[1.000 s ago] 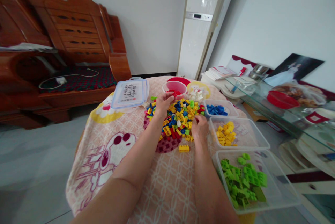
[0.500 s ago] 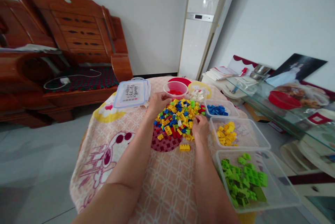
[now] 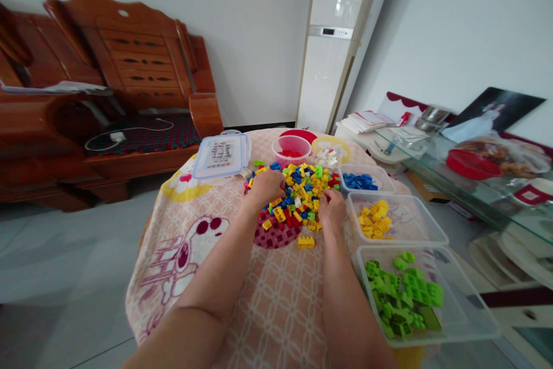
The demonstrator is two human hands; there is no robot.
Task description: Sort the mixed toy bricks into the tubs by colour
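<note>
Left hand (image 3: pixel 265 187) lies knuckles-up on the near-left edge of the pile (image 3: pixel 305 185) of small, hard, glossy plastic bricks in yellow, blue, red, green and white. Its fingers are curled down into the bricks; what they pinch cannot be told. Right hand (image 3: pixel 332 210) rests at the pile's near-right edge with its fingers bunched together; whether they hold anything is hidden. The pile sits mid-counter (image 3: pixel 276 300), which is round and covered by a soft pink quilted cloth with cartoon prints. One yellow brick (image 3: pixel 306 242) lies apart, just nearer than the pile. Clear rectangular plastic boxes line the right side: blue box (image 3: pixel 380 176), yellow box (image 3: pixel 415 222) and green box (image 3: pixel 466 311). A round tub (image 3: pixel 290 147) holding red bricks stands beyond the pile, and a flat clear lid (image 3: pixel 220 156) lies to the left. In the room are a carved, glossy wooden bench (image 3: pixel 129 69), a tall white air conditioner (image 3: pixel 332 41), plain white walls and a grey tiled floor. A second earlier the left hand was at the tub's rim; it is now back on the pile. The right hand has barely shifted.
</note>
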